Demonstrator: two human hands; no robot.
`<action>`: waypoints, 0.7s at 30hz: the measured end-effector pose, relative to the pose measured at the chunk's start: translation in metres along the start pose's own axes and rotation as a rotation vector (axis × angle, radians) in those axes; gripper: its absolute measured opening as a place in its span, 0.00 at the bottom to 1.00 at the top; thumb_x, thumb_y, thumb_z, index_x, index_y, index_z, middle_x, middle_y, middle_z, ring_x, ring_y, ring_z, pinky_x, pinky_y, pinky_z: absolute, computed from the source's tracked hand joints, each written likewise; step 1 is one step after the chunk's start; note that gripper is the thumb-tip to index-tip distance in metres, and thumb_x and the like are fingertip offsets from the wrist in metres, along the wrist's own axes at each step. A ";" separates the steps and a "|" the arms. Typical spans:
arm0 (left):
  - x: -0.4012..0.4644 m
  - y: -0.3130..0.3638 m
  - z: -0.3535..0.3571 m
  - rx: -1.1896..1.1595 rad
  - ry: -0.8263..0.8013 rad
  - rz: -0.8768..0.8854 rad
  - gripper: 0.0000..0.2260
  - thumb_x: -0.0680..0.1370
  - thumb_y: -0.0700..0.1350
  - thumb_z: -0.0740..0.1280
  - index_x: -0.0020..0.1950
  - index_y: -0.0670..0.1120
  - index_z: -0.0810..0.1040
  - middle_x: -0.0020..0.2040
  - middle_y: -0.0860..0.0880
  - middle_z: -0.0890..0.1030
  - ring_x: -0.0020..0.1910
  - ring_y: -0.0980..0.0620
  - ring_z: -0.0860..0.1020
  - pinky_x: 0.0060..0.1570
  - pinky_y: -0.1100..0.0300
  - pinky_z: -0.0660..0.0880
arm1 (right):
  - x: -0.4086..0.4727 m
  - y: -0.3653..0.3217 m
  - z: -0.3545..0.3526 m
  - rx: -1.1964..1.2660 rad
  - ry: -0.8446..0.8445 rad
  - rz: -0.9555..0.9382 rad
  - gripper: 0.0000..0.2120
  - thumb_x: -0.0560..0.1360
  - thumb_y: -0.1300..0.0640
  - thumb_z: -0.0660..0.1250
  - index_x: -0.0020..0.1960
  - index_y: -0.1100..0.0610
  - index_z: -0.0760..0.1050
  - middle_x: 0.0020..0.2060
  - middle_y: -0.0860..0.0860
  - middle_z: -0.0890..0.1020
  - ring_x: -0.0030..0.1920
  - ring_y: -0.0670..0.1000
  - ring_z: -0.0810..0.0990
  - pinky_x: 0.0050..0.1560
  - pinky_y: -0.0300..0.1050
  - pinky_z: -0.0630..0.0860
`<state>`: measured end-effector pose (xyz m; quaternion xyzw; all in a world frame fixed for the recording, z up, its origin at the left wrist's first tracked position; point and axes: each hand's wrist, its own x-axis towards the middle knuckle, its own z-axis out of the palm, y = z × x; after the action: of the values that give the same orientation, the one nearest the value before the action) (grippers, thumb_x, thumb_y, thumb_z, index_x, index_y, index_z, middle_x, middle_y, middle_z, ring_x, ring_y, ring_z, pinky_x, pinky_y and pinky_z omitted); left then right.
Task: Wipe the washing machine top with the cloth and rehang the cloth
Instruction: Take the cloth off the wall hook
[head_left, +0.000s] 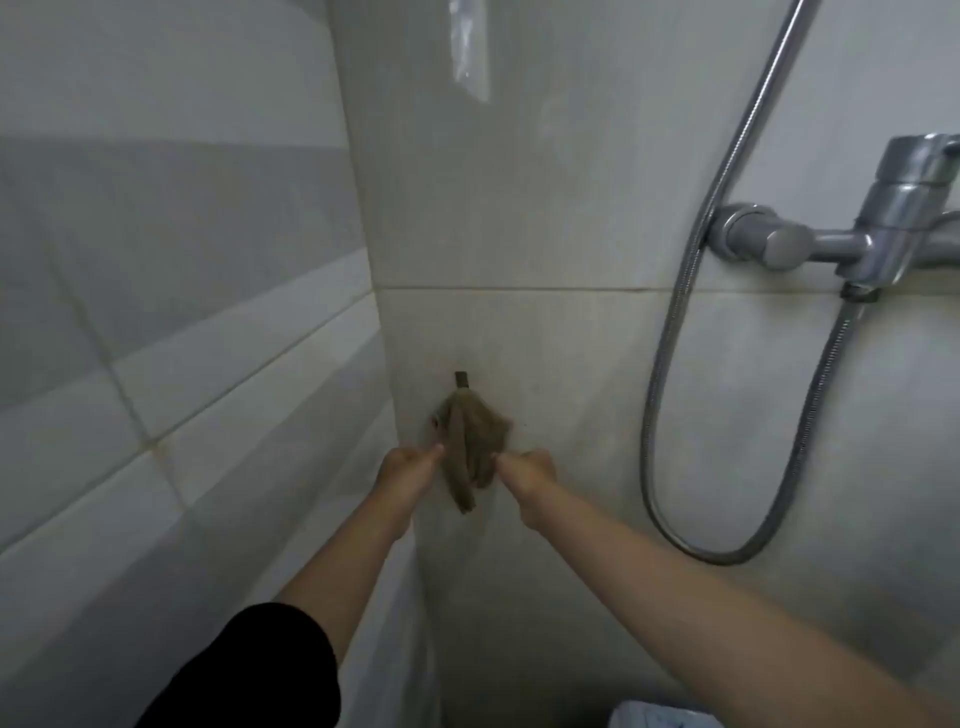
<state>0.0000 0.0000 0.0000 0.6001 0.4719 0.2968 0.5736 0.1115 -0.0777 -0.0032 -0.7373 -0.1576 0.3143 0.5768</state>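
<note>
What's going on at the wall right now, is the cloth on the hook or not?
A person has both hands on the brownish cloth hanging from a small wall hook near the tiled corner. The left hand pinches its left edge and the right hand its right edge. The cloth hangs bunched from the hook. The washing machine is not in view. A shower hose loops to the right.

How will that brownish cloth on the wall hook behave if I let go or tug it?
Probably floppy: the cloth droops in bunched folds below the hook, with a strip dangling lower. It looks light, since the small hook alone seems to bear it. A sideways tug from the left hand or right hand could likely slip it off.
</note>
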 end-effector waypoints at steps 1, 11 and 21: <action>0.008 -0.004 0.002 -0.026 -0.013 0.000 0.08 0.76 0.47 0.67 0.47 0.42 0.78 0.52 0.40 0.81 0.53 0.41 0.79 0.55 0.51 0.76 | 0.005 0.000 0.003 0.039 -0.020 -0.011 0.18 0.70 0.61 0.68 0.57 0.68 0.76 0.52 0.58 0.81 0.49 0.56 0.80 0.44 0.43 0.77; -0.008 0.017 0.051 -0.098 -0.117 -0.044 0.10 0.78 0.44 0.65 0.56 0.42 0.79 0.50 0.45 0.81 0.45 0.49 0.78 0.37 0.62 0.68 | -0.004 -0.019 -0.026 0.215 -0.024 -0.053 0.11 0.76 0.59 0.65 0.56 0.62 0.78 0.53 0.58 0.82 0.47 0.52 0.77 0.50 0.42 0.75; -0.055 0.049 0.081 -0.127 -0.035 0.103 0.04 0.75 0.43 0.69 0.49 0.46 0.80 0.53 0.42 0.83 0.48 0.46 0.81 0.47 0.58 0.75 | -0.029 -0.052 -0.130 0.090 0.013 -0.335 0.07 0.77 0.55 0.63 0.41 0.55 0.73 0.39 0.52 0.78 0.46 0.54 0.78 0.47 0.45 0.76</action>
<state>0.0630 -0.0781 0.0445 0.5910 0.4108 0.3447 0.6026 0.1808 -0.1780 0.0717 -0.6762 -0.2605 0.2159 0.6545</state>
